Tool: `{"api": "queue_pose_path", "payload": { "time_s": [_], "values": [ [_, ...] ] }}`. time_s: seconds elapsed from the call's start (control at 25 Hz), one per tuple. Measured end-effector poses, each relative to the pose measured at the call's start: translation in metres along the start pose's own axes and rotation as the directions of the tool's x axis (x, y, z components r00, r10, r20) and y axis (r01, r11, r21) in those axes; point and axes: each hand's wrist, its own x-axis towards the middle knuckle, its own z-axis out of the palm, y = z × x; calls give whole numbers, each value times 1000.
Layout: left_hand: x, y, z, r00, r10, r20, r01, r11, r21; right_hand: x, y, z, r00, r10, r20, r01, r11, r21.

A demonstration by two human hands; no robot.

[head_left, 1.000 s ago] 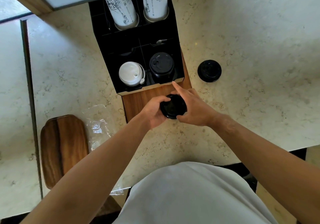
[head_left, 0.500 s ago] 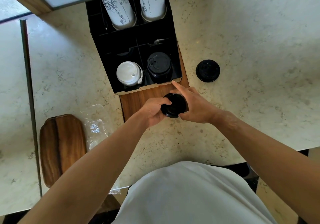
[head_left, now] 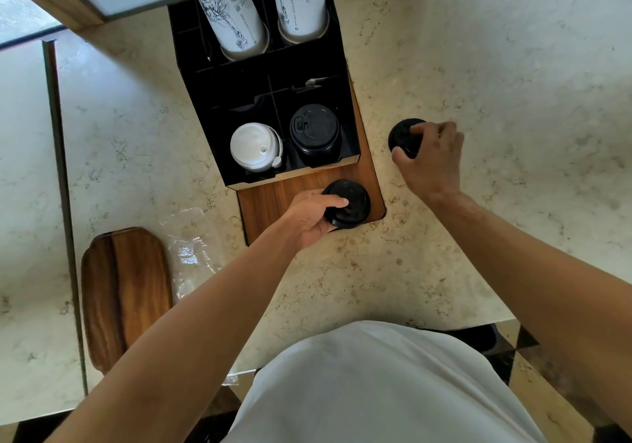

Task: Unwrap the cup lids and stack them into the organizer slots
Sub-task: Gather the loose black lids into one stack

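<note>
The organizer stands on the far part of the wooden board, on the counter. Two cup stacks fill its far slots; two lid stacks sit side by side in its near slots. A plastic wrapper lies left of the board, and a wooden tray further left.

The single head-worn camera looked steeply down from above. It faced the beige marble counter, close over both forearms.
</note>
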Motion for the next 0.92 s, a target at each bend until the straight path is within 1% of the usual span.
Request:
{"api": "queue_pose_path", "payload": {
  "time_s": [0.04,0.12,0.24,0.36,0.44,0.52,0.64,0.72,0.8,0.92],
  "values": [
    [-1,0,2,1000,-4,18,4,1000,-10,9,1,0,999,52,-8,-53,997,-56],
    [-4,0,4,999,-18,50,20,999,-38,21,3,4,995,98,13,-96,986,-135],
    [-4,1,4,997,-41,65,47,994,-104,29,5,16,993,113,43,-101,971,-218],
    [-2,3,0,998,-41,49,48,988,-148,31,7,19,992,109,58,-94,970,-225],
    [-1,2,-2,999,-34,33,39,987,-155,28,10,17,994,87,59,-75,979,-189],
    [-1,2,-4,999,-33,15,35,987,-160,19,13,12,998,36,49,-30,993,-111],
    [-1,3,-8,1000,-27,4,28,987,-159,-7,9,1,993,-96,63,91,993,81],
    [-5,3,-8,1000,-30,6,31,987,-156,-30,2,-6,977,-178,120,153,970,189],
    [-12,3,-9,999,-34,26,37,989,-144,-53,-6,-10,936,-271,226,220,948,229],
    [-20,1,-13,998,-17,53,24,992,-127,-79,-21,-14,831,-392,394,314,916,248]
  ]
}}
